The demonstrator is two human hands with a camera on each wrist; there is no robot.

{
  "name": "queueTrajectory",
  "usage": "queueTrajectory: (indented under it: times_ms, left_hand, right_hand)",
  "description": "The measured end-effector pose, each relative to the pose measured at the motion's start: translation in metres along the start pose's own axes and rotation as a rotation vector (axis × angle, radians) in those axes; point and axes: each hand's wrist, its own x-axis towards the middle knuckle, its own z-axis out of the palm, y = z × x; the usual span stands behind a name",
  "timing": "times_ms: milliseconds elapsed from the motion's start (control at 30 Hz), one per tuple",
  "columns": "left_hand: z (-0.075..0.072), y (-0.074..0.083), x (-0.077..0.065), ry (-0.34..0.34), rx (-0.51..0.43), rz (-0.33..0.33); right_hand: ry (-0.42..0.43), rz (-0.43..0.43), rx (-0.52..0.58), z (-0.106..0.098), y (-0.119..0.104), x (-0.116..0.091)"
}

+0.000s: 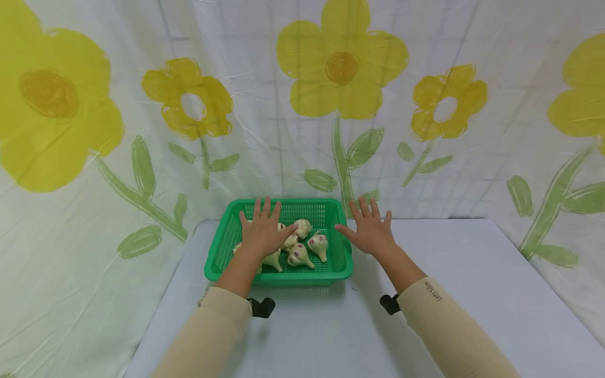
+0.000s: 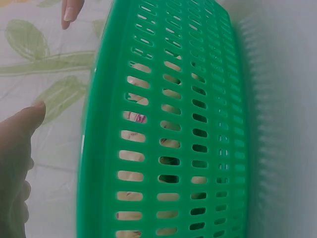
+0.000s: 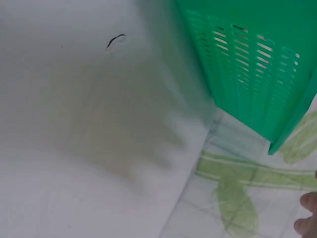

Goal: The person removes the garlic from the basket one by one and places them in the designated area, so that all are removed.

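A green plastic basket (image 1: 279,277) with slotted walls holds several garlic bulbs (image 1: 300,255), pale with purple marks and short stems. Over the basket's left half my left hand (image 1: 262,233) is spread, fingers straight, covering part of the garlic from the head view. My right hand (image 1: 372,232) hovers spread just beyond the basket's right rim, with nothing in it. In the left wrist view the basket wall (image 2: 148,148) fills the middle, and garlic shows through its slots. Only fingertips of the right hand (image 3: 308,213) enter the right wrist view, apart from the basket.
The basket stands at the back of a white table (image 1: 449,294), close to a hanging white sheet (image 1: 255,168) printed with yellow flowers. A small dark curved mark (image 3: 115,40) lies on the tabletop near the basket. Both forearms wear beige sleeves with black wrist mounts (image 1: 261,307).
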Motion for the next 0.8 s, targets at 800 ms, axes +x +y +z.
queueTrajectory:
  times_ms: [800]
  left_hand:
    - [0.011, -0.016, -0.014, 0.053, -0.104, 0.043]
  right_hand:
    - [0.022, -0.162, 0.214, 0.019, -0.035, -0.002]
